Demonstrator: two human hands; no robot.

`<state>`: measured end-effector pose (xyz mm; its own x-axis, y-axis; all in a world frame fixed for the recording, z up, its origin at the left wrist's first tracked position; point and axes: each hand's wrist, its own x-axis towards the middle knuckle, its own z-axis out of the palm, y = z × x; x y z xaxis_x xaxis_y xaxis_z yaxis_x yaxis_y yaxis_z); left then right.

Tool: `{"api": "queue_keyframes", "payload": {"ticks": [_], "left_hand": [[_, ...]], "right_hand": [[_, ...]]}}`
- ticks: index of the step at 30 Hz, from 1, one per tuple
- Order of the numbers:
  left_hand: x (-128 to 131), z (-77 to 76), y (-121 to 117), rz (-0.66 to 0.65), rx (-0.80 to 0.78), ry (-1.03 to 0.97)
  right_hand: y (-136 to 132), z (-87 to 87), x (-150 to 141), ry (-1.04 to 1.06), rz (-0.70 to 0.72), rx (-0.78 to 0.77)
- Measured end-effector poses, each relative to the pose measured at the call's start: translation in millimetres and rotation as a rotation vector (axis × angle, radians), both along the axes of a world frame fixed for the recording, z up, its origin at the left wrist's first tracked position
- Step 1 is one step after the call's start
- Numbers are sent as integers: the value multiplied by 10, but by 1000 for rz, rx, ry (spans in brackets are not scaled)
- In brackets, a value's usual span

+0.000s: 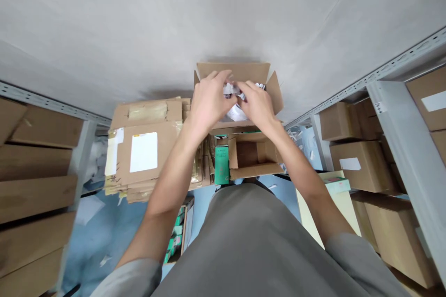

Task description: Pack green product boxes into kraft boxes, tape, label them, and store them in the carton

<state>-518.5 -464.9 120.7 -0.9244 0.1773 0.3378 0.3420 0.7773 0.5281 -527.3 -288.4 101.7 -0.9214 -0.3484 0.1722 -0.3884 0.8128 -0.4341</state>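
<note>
Wrapping [230, 88] — whitish, crumpled — touches the fingers [244, 87].

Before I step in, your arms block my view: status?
Left hand and right hand at crumpled white material, grip unclear. Carton open, flaps spread. Hands partly hide inside; flattened cardboard left.

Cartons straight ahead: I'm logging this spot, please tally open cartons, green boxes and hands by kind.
Open cartons: 2 (larger carton, smaller carton)
Green box beside the smaller carton: 1
Hands: 2 (left hand, right hand)
Total: 5
More green behind is too hidden to count.
</note>
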Motion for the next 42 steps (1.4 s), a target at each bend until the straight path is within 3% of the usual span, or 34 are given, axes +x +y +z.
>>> {"api": "queue_keyframes", "payload": {"ticks": [3,5,8,12,14,16,18,20,23,25,27,29,33,35,38,42], "left_hand": [[619,80,127,-110,110,8],[981,-82,282,-206,160,-58],[1296,-621,584,-302,209,-210],[1345,-1404,947,-332,186,-440],[1304,-1641,1057,-344,175,-509],[1256,-1747,1118,-373,176,-552],[1209,-1727,1141,-420,187,-565],[1151,-1587,1133,-465,203,-545],[1001,-1204,1074,-420,230,-455],[830,-914,1013,-286,240,-340],[610,-683,940,-124,243,-186],[378,-556,855,5,242,-62],[73,-606,665,74,232,2],[47,-684,584,77,246,-8],[161,-690,524,63,306,-13],[572,-416,559,-17,455,9]], "right_hand": [[380,133,684,29,-21,-107],[643,38,1095,-26,-27,-121],[945,-381,1486,-188,-82,-45],[1112,-973,1621,-422,-164,195],[1137,-1076,1599,-468,-170,272],[1150,-1019,1546,-463,-164,280],[1154,-831,1454,-412,-148,229],[1136,-571,1298,-317,-128,145],[1039,-221,872,-142,-110,41],[928,-129,453,-64,-119,24],[798,-180,-16,-28,-140,28],[670,-328,-448,-47,-172,48],[506,-577,-921,-132,-188,94],[499,-562,-929,-136,-171,90],[582,-357,-683,-50,-154,-42],[797,-17,117,47,-136,-334]]}}
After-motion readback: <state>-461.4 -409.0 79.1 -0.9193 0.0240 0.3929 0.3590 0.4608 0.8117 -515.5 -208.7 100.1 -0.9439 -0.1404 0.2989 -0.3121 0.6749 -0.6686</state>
